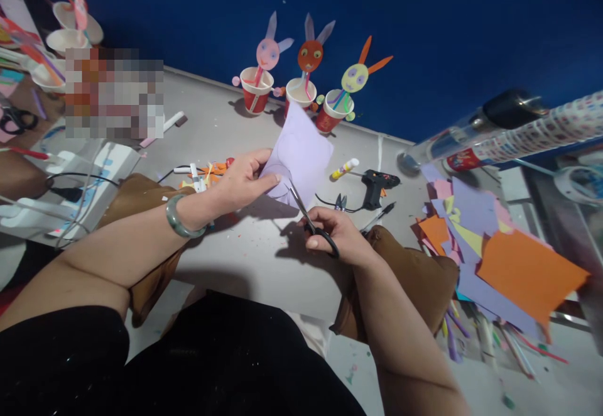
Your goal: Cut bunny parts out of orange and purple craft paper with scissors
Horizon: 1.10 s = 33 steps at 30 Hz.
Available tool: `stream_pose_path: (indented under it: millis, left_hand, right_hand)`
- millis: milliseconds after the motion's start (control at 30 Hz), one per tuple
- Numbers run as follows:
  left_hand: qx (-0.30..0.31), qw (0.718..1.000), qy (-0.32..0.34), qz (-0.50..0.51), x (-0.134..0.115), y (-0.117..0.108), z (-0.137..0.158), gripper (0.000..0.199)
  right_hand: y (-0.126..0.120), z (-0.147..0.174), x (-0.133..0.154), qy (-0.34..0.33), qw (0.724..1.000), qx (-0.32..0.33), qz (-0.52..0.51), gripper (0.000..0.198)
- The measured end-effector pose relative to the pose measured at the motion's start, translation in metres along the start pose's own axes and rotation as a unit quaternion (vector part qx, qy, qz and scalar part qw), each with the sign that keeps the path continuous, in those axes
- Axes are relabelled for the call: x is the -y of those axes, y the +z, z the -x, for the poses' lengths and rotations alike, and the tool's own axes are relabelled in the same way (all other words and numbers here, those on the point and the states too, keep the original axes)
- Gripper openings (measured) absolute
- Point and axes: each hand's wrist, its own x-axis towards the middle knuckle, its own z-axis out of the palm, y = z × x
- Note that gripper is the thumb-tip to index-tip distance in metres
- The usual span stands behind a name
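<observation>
Lilac sheet (308,158): circles (287,147) not detached
My left hand (247,180) pinches it, right hand (342,235) grips scissors (309,223); rabbit cups (255,94) beyond appear finished.

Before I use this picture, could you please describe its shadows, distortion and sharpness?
Head view: dark shadows mark the flat grey tabletop below the pale purple paper sheet; head view: the long stack of patterned cups looks stretched and soft at right; head view: pixelation hides part of the upper left.

left hand (241,181): pinched, palm down | right hand (343,238): curled in grip | forearms (120,246): converging forward
</observation>
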Motion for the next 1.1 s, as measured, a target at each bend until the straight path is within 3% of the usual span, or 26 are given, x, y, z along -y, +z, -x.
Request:
stream_pose_path:
  millis: [433,1100]
  left_hand:
    - [0.06,0.996,-0.018,0.057,0.002,0.003,0.003,0.023]
    - [0.034,0.996,-0.029,0.081,0.002,0.005,0.008,0.039]
  right_hand:
    - [0.003,-0.001,-0.007,-0.016,0.999,-0.016,-0.041,0.055]
    - [0.01,0.002,-0.005,-0.054,0.997,-0.04,-0.041,0.056]
